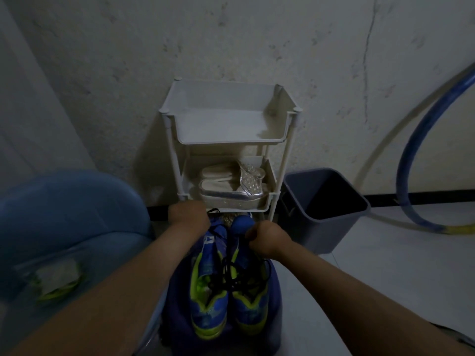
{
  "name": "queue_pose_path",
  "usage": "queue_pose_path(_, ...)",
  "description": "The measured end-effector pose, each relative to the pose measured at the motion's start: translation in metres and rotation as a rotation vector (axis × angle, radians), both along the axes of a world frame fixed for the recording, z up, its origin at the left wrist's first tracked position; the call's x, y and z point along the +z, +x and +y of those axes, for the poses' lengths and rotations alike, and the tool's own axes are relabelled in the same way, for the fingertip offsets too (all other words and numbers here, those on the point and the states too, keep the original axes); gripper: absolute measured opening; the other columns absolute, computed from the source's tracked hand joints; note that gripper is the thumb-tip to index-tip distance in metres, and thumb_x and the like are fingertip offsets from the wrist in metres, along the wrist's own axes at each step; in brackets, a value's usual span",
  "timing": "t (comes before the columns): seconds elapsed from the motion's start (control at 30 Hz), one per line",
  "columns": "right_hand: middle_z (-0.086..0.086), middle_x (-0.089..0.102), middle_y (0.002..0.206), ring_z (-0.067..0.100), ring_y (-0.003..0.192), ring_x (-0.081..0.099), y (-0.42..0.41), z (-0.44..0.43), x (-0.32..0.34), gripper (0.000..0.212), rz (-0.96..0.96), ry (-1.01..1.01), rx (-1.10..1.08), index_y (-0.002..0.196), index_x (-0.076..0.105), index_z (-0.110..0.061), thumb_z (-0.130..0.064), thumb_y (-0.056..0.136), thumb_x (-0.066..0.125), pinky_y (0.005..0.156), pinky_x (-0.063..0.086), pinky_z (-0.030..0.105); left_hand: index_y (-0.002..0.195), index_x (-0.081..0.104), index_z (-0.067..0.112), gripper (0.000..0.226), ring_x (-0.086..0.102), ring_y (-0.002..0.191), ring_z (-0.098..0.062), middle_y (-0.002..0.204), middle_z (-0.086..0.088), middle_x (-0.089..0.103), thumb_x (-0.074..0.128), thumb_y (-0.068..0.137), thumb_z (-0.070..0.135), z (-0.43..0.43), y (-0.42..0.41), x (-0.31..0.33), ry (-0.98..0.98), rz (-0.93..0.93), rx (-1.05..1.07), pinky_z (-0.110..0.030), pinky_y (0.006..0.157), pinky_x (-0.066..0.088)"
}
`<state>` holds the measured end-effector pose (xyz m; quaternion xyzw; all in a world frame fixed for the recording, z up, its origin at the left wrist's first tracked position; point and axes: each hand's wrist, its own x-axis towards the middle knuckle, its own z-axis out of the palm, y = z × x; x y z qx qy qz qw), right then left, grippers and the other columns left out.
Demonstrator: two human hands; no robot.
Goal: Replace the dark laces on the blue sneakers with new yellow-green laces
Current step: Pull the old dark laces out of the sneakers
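Dark laces (232,272) run up into right fingers (253,235).

The left hand (189,218) hides its own fingers. It and the right hand (267,240), whose grip is unclear, cover the sneakers' (209,299) heels. The packet (56,276) at left is blurred.

Quick tally, using the white plastic shelf rack (221,124) by the wall as the landmark. That's one rack, with two trays showing. On its lower tray there are two silver platform sandals (228,194). Right in front of it sit two blue sneakers with yellow-green trim (208,301), and one tangle of dark laces (231,276) lies across them, no way to count single laces. There are two bare hands at the sneakers, one left hand (189,218) and one right hand (267,240). Right of the rack I count one grey plastic bin (321,227), one blue hoop (408,160) and one pale hose (372,155). Left of it is one blue rounded tub (66,206).
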<state>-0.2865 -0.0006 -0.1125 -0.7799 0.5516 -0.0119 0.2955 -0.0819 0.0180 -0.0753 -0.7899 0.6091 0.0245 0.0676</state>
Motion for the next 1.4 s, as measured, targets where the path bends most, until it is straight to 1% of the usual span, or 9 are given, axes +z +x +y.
queue_pose_path(0.13,0.004,0.064,0.123,0.023,0.113,0.061,0.005,0.002,0.003,0.032,0.054,-0.058,0.074,0.118,0.069,-0.025,-0.014,0.089,0.058,0.097,0.052,0.038,0.134,0.046,0.009,0.046,0.046,0.124,-0.030,0.139,-0.014,0.043,0.057,0.089,0.013,0.002,0.000,-0.010,-0.094,0.069,-0.102,-0.040,0.096,0.047)
queue_pose_path(0.23,0.005,0.062,0.118,0.025,0.107,0.061,0.010,0.003,0.002,0.028,0.125,-0.122,0.114,0.116,0.069,-0.024,-0.020,0.091,0.057,0.091,0.053,0.037,0.115,0.060,0.016,0.032,0.049,0.116,-0.026,0.123,-0.007,0.052,0.056,0.086,0.006,0.002,-0.013,-0.010,-0.174,0.212,-0.322,-0.036,0.089,0.045)
queue_pose_path(0.37,0.006,0.063,0.109,0.024,0.100,0.063,0.014,0.003,-0.002,0.020,0.167,-0.179,0.084,0.106,0.069,-0.018,-0.028,0.092,0.058,0.080,0.050,0.031,0.096,0.067,0.025,0.016,0.059,0.101,-0.020,0.105,0.001,0.063,0.058,0.083,0.027,0.005,-0.030,-0.018,0.055,0.452,-0.372,-0.034,0.087,0.050)
queue_pose_path(0.53,0.007,0.059,0.117,0.025,0.103,0.062,0.016,0.004,-0.004,0.028,0.178,-0.182,0.103,0.116,0.066,-0.024,-0.037,0.093,0.056,0.083,0.049,0.033,0.104,0.060,0.028,0.032,0.057,0.099,-0.017,0.104,0.004,0.063,0.062,0.078,0.045,0.009,-0.035,-0.027,0.127,0.380,-0.396,-0.029,0.074,0.041)
queue_pose_path(0.67,0.008,0.060,0.114,0.024,0.099,0.062,0.015,0.004,-0.003,0.023,0.190,-0.165,0.123,0.109,0.067,-0.018,-0.032,0.095,0.054,0.083,0.051,0.034,0.112,0.058,0.030,0.041,0.054,0.103,-0.016,0.105,0.007,0.064,0.064,0.073,0.043,0.009,-0.031,-0.025,0.135,0.407,-0.372,-0.030,0.081,0.045)
queue_pose_path(0.9,0.009,0.066,0.108,0.028,0.096,0.064,0.002,-0.004,0.002,0.022,-0.023,-0.163,-0.236,0.106,0.061,-0.014,-0.024,0.092,0.049,0.072,0.046,0.032,0.115,0.061,0.028,0.040,0.044,0.111,-0.018,0.113,0.002,0.059,0.061,0.075,0.034,0.006,-0.039,-0.033,0.179,0.408,-0.370,-0.035,0.094,0.044)
queue_pose_path(1.03,0.010,0.067,0.108,0.027,0.093,0.063,-0.010,-0.009,0.004,0.021,-0.076,-0.075,-0.274,0.102,0.064,-0.013,-0.022,0.087,0.052,0.079,0.054,0.037,0.102,0.069,0.026,0.021,0.055,0.104,-0.015,0.106,0.003,0.065,0.062,0.082,0.029,0.004,-0.041,-0.037,0.169,0.498,-0.324,-0.030,0.089,0.049)
queue_pose_path(1.2,0.005,0.047,0.138,0.026,0.120,0.053,-0.004,-0.006,0.004,0.049,-0.101,-0.127,-0.098,0.130,0.057,-0.023,-0.012,0.081,0.056,0.094,0.048,0.034,0.089,0.071,0.022,0.012,0.063,0.095,-0.018,0.099,0.001,0.069,0.060,0.085,0.027,0.003,-0.041,-0.041,0.121,0.496,-0.324,-0.032,0.084,0.052)
queue_pose_path(1.4,0.000,0.067,0.099,0.019,0.094,0.064,0.006,-0.005,0.002,0.018,0.103,-0.159,0.125,0.098,0.073,-0.028,-0.039,0.090,0.061,0.072,0.045,0.028,0.073,0.060,0.030,0.011,0.063,0.089,-0.019,0.084,0.004,0.061,0.059,0.083,0.025,0.002,-0.040,-0.041,0.135,0.509,-0.337,-0.030,0.077,0.051)
